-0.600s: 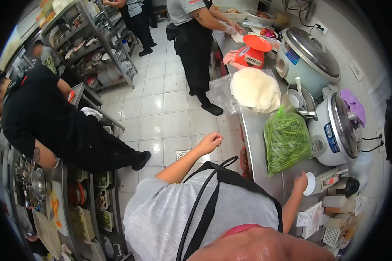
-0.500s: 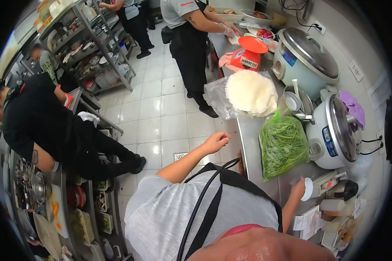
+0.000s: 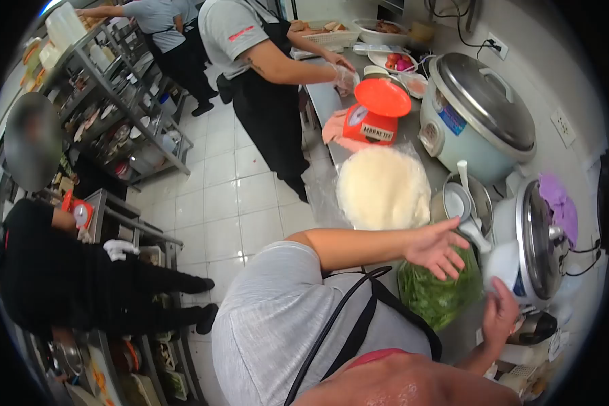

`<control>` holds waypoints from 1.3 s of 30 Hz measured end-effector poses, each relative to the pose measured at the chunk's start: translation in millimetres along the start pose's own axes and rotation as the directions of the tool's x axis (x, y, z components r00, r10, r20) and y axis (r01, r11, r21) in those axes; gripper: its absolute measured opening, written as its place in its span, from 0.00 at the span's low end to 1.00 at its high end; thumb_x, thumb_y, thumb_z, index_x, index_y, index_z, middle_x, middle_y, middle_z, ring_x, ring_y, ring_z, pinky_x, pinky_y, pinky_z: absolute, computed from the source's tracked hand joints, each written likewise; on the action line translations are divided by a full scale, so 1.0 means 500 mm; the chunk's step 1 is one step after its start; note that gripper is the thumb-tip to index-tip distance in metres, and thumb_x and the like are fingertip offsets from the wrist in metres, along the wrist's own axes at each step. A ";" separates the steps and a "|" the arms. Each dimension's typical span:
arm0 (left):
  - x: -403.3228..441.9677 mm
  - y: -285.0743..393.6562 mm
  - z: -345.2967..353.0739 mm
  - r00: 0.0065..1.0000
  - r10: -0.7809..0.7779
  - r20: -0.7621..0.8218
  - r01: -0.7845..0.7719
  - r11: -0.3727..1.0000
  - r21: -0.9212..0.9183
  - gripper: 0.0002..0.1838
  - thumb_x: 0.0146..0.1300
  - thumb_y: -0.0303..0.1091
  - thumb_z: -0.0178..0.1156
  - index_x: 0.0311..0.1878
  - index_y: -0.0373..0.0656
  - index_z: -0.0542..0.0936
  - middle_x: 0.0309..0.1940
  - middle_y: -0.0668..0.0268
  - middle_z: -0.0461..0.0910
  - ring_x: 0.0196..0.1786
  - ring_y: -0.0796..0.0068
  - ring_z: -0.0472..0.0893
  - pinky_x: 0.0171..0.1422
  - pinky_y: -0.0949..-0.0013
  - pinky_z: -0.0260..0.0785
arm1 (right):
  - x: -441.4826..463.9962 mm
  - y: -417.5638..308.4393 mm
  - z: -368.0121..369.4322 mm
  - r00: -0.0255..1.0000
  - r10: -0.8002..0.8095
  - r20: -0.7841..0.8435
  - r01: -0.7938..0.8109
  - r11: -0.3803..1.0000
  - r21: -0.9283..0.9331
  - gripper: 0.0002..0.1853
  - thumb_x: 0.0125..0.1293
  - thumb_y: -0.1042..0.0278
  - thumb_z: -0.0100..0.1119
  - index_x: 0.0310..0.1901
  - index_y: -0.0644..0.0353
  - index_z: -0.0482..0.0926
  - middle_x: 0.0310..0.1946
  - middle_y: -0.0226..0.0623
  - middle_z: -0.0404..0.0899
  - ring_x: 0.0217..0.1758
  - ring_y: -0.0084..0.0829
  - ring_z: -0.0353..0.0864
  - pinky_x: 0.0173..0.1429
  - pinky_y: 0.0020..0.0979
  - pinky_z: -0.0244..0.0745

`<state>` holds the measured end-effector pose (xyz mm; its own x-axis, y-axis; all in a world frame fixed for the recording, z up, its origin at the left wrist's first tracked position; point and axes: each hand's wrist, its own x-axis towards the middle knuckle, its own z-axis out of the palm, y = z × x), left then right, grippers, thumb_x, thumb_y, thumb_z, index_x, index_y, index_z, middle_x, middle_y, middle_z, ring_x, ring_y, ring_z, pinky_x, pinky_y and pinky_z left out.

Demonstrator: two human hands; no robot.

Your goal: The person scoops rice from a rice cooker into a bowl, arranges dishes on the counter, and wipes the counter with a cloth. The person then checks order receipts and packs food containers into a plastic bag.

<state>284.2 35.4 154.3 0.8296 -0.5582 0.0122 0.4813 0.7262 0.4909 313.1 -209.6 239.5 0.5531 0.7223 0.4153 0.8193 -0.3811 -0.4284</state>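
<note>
My left hand (image 3: 441, 249), fingers spread and empty, is over the top of a plastic bag of green vegetables (image 3: 440, 291). In my right hand (image 3: 499, 312) is a white bowl (image 3: 503, 262), held up in front of a rice cooker (image 3: 540, 237). Beyond my left forearm, a pale, round, doughy mass (image 3: 384, 189) rests on plastic. A metal pot (image 3: 480, 203) with white-handled ladles stands between the mass and the cooker.
A red scale (image 3: 372, 122) and a larger cooker (image 3: 477, 101) stand farther along the counter. A co-worker (image 3: 257, 74) works at its far end. Another person in black (image 3: 61, 264) is at the left, near metal shelving (image 3: 115, 101). A purple cloth (image 3: 558, 203) hangs by the wall.
My left hand has swung right from above the floor to over the green vegetables and opened out. My right hand has raised the white bowl toward the nearer cooker. The view has shifted.
</note>
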 end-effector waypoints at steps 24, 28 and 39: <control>-0.037 0.219 -0.160 0.998 0.051 0.037 -0.048 0.996 -0.081 0.45 0.43 0.70 0.48 0.61 0.52 0.55 0.57 0.57 0.60 0.54 0.52 0.66 0.43 0.49 0.70 | 0.486 0.186 0.041 0.893 0.119 -0.435 -0.382 0.711 -0.590 0.29 0.46 0.52 0.58 0.50 0.56 0.67 0.49 0.46 0.65 0.54 0.46 0.62 0.54 0.41 0.59; -0.060 0.230 -0.187 0.987 0.153 0.055 -0.145 0.981 -0.126 0.44 0.45 0.69 0.48 0.61 0.51 0.54 0.57 0.58 0.60 0.55 0.55 0.67 0.45 0.51 0.69 | 0.394 0.338 -0.070 0.403 0.530 -0.746 -0.907 0.121 -0.404 0.32 0.49 0.53 0.54 0.57 0.51 0.59 0.56 0.47 0.56 0.57 0.48 0.60 0.55 0.47 0.59; -0.168 0.290 -0.220 0.944 0.312 -0.107 -0.324 0.938 -0.126 0.43 0.44 0.66 0.52 0.60 0.52 0.56 0.56 0.61 0.61 0.55 0.56 0.66 0.46 0.54 0.67 | 0.322 0.488 -0.091 0.243 0.428 -0.871 -0.888 0.459 -0.023 0.30 0.45 0.72 0.52 0.55 0.53 0.62 0.54 0.56 0.52 0.52 0.48 0.64 0.56 0.36 0.61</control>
<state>315.3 231.6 128.8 0.9635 -0.2580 0.0716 0.2186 0.9123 0.3462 608.8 -212.7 238.6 0.6166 -0.4898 0.6164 -0.1119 -0.8295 -0.5472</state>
